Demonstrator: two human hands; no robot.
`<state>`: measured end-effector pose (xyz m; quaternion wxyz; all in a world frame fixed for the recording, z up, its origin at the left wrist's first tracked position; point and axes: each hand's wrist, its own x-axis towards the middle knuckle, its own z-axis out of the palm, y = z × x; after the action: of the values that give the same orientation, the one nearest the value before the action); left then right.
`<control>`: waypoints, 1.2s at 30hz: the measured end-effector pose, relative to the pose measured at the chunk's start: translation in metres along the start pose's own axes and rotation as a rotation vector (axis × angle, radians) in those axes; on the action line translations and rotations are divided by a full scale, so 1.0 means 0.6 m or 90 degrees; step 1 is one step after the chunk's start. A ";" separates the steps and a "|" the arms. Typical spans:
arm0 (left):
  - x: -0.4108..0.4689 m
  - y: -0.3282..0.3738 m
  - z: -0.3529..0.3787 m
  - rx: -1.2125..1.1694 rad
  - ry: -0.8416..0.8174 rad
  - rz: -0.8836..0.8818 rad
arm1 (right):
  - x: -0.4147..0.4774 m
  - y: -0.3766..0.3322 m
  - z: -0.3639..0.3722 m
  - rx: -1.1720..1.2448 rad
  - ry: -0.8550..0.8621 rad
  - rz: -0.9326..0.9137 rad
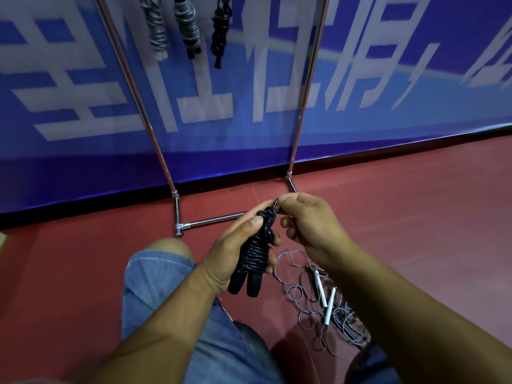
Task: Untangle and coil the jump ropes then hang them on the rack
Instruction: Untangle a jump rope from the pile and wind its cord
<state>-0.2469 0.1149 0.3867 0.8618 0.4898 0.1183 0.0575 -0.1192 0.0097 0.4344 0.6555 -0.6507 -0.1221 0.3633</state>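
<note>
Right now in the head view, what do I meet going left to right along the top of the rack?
Left rack post → pale grey coiled rope → grey-and-black coiled rope → black coiled rope → right rack post.
</note>
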 end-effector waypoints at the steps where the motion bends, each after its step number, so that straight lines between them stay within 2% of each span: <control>1: -0.001 0.002 0.001 0.017 0.007 0.006 | 0.004 -0.009 0.003 -0.013 0.012 -0.022; 6: 0.001 0.008 0.002 0.070 0.069 -0.005 | 0.017 -0.041 0.021 -0.090 0.015 -0.099; 15: 0.022 0.029 -0.013 0.080 0.095 -0.025 | 0.054 -0.055 0.050 -0.081 0.046 -0.171; 18: 0.046 0.051 -0.017 0.125 0.134 0.025 | 0.072 -0.068 0.056 -0.061 0.075 -0.192; 21: 0.091 0.091 -0.010 0.116 0.276 0.132 | 0.096 -0.085 0.066 -0.040 0.083 -0.198; 24: 0.144 0.149 -0.004 0.043 0.400 0.231 | 0.106 -0.090 0.075 -0.139 0.037 -0.216; 27: 0.187 0.209 0.005 0.062 0.396 0.286 | 0.111 -0.098 0.086 -0.196 -0.043 -0.245; 31: 0.234 0.264 0.013 0.091 0.370 0.317 | 0.127 -0.144 0.098 -0.108 -0.109 -0.243; 36: 0.276 0.308 0.000 0.067 0.369 0.356 | 0.170 -0.188 0.110 -0.095 -0.152 -0.283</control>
<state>-0.0842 0.2457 0.5208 0.7176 0.5101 0.2213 0.4195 -0.0532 0.1374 0.5171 0.6503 -0.6072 -0.3649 0.2743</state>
